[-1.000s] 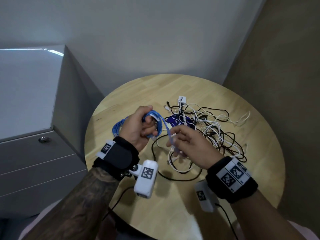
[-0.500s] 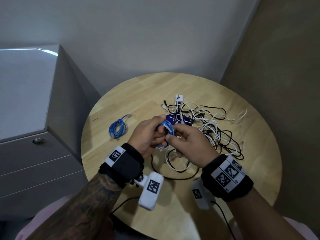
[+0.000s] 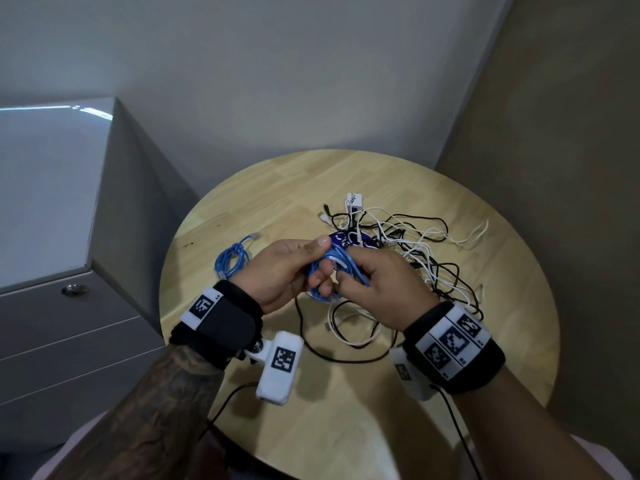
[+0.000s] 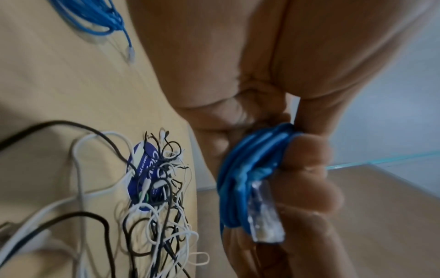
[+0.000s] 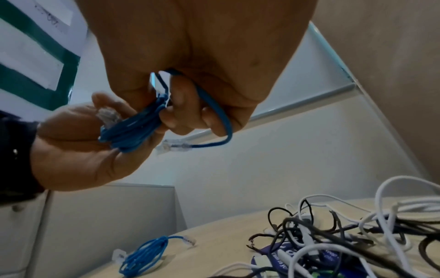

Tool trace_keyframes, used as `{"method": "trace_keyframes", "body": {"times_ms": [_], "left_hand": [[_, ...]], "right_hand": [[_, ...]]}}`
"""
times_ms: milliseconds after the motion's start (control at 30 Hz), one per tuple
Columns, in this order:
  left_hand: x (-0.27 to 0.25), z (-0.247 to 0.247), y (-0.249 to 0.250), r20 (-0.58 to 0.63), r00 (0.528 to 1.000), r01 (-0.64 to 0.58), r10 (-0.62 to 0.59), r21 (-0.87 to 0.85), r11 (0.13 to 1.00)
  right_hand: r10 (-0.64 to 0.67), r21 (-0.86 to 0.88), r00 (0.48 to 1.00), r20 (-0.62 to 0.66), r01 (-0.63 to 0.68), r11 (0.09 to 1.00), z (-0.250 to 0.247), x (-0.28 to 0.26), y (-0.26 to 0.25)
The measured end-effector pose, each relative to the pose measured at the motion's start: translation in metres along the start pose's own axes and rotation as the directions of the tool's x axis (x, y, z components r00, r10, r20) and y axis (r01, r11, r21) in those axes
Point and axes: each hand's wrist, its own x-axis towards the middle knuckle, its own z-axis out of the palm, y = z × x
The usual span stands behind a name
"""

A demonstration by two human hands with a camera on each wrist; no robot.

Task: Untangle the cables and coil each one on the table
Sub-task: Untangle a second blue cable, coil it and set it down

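Observation:
Above the round wooden table (image 3: 433, 403), my left hand (image 3: 291, 268) grips a bundle of blue network cable (image 3: 325, 275) (image 4: 240, 169) with a clear plug at one end (image 4: 264, 210). My right hand (image 3: 374, 285) pinches the loose end of the same cable (image 5: 214, 112) beside the bundle, and its clear plug (image 5: 173, 147) hangs free. A second blue cable (image 3: 230, 261) (image 5: 145, 257) lies coiled on the table to the left. A tangle of black and white cables (image 3: 415, 251) (image 4: 157, 188) lies behind my hands.
A dark blue printed card (image 3: 346, 239) sits under the tangle. A white adapter (image 3: 355, 199) lies at the pile's far edge. A grey drawer cabinet (image 3: 69, 237) stands left of the table. Walls close in behind and to the right.
My hands have come together in front of the tangle, and the blue cable's long loose end has been wound up into the bundle. The coiled blue cable on the left has come into view.

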Motion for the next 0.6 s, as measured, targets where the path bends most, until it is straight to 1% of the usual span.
{"method": "trace_keyframes", "body": {"times_ms": [100, 200, 367, 433, 500, 567, 600], "left_hand": [[0.002, 0.003, -0.002, -0.028, 0.999, 0.019, -0.018, 0.007, 1.000], [0.002, 0.007, -0.001, -0.077, 0.996, 0.037, -0.037, 0.000, 0.999], [0.001, 0.008, 0.002, -0.122, 0.991, -0.036, 0.048, 0.102, 0.994], [0.001, 0.014, 0.000, -0.196, 0.980, -0.029, 0.035, 0.034, 0.999], [0.003, 0.023, -0.005, -0.323, 0.946, -0.020, 0.002, -0.053, 0.998], [0.005, 0.028, -0.008, -0.452, 0.892, -0.044, -0.002, -0.093, 0.995], [0.006, 0.027, -0.008, -0.512, 0.859, -0.057, 0.003, -0.090, 0.994]], "right_hand": [[0.010, -0.081, 1.000, 0.002, -0.010, 0.997, 0.001, 0.001, 0.001], [0.037, -0.106, 0.999, 0.010, -0.036, 0.994, 0.002, 0.002, 0.001], [0.037, -0.121, 0.999, 0.010, -0.036, 0.992, 0.002, 0.002, -0.003], [0.050, -0.125, 0.999, 0.001, -0.049, 0.991, 0.003, 0.002, -0.005], [0.059, -0.108, 0.998, 0.005, -0.059, 0.992, 0.007, 0.001, -0.006], [0.059, -0.054, 0.998, 0.029, -0.057, 0.997, 0.012, 0.000, -0.005], [0.062, 0.010, 0.997, 0.037, -0.062, 0.998, 0.014, -0.002, -0.004]]}}
